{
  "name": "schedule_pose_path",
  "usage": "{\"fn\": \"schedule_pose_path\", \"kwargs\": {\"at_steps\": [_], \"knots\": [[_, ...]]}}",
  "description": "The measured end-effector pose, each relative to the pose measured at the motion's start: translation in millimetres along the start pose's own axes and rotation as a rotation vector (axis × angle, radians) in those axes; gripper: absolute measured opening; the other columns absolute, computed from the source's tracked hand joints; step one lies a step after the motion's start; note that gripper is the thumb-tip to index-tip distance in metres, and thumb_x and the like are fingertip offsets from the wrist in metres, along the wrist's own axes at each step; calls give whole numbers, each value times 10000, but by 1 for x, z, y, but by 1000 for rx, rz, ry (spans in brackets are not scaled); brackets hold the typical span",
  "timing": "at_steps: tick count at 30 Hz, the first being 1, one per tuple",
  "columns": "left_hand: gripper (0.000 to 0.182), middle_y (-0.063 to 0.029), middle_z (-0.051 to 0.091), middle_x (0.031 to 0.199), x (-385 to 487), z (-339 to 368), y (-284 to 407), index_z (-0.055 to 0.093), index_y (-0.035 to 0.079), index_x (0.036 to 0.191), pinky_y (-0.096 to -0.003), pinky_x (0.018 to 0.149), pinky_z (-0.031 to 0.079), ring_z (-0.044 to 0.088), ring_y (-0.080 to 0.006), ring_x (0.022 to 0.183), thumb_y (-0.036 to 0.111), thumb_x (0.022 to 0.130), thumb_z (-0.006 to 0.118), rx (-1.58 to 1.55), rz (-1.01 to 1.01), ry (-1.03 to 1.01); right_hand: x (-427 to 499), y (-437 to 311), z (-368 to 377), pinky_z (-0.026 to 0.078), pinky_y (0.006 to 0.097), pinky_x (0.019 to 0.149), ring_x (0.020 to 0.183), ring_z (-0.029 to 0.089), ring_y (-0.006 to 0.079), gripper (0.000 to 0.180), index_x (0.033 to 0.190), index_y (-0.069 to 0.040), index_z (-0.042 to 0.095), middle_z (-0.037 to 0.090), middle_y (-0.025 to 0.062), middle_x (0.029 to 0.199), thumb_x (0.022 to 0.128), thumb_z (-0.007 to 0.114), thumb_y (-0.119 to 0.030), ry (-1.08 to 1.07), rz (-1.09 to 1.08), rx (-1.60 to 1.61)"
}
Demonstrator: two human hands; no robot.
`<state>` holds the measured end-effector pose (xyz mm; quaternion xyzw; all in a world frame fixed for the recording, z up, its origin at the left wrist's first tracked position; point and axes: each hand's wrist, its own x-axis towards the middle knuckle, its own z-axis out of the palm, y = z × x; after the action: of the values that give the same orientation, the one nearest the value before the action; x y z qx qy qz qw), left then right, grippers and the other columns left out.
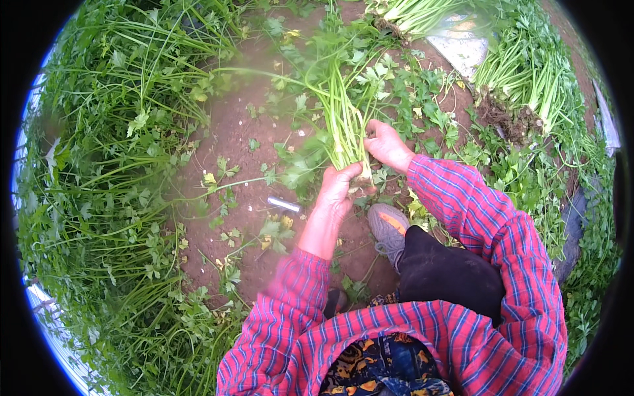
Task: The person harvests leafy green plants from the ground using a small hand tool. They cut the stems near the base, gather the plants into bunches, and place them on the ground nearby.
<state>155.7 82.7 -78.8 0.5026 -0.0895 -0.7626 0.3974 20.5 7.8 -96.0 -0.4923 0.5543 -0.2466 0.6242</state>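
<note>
My left hand (338,184) is closed around the base of a bunch of celery (344,123), just above its roots. The leafy tops point away from me, over the soil. At the right side of the same stalks is my right hand (385,142), its fingers curled against the outer stems; whether they grip a stem cannot be told. A small pale metallic-looking object (284,204) lies on the soil left of my left wrist.
Dense celery plants (99,198) stand along the left. Bundles of pulled celery with soiled roots (512,116) lie at the upper right, beside a whitish sheet (460,47). Loose leaves litter the brown soil (242,128). My grey shoe (389,230) is below my hands.
</note>
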Motion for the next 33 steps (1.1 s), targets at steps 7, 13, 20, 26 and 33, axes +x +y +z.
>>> {"fn": "schedule_pose_path", "kwargs": {"at_steps": [7,13,20,26,33], "knots": [[302,-154,614,961,10,-6,-5,527,-9,1086,-442,754,506,611,-280,849,89,800,518,-232,-98,112,-9,11,-4,456,270,406,571,551,135,255,1022,5,453,568,69,704,811,545,-104,14,173,104],[322,-125,602,988,7,13,-4,507,13,1112,-503,756,493,600,-275,878,152,829,574,-63,-68,84,-10,3,2,450,467,688,762,593,387,255,990,-28,436,602,222,778,793,530,-160,159,-108,-564],[226,-89,622,844,13,17,-12,582,-5,967,-349,560,524,616,-202,697,85,772,651,-99,31,201,-19,-7,-1,476,461,588,671,601,363,280,918,-20,378,595,173,691,731,546,-145,52,-274,-918],[170,-121,606,812,22,17,-5,557,-29,936,-401,632,510,600,-251,702,58,791,579,-51,72,240,-4,45,-13,449,425,667,782,591,369,225,960,20,482,582,244,805,820,488,-156,301,-26,-276],[122,-122,593,791,19,-2,19,540,6,905,-472,729,494,577,-243,694,112,854,508,-321,115,-39,-99,144,-97,437,478,719,817,563,411,291,1049,-33,457,586,254,873,833,478,-228,113,57,-792]]}}
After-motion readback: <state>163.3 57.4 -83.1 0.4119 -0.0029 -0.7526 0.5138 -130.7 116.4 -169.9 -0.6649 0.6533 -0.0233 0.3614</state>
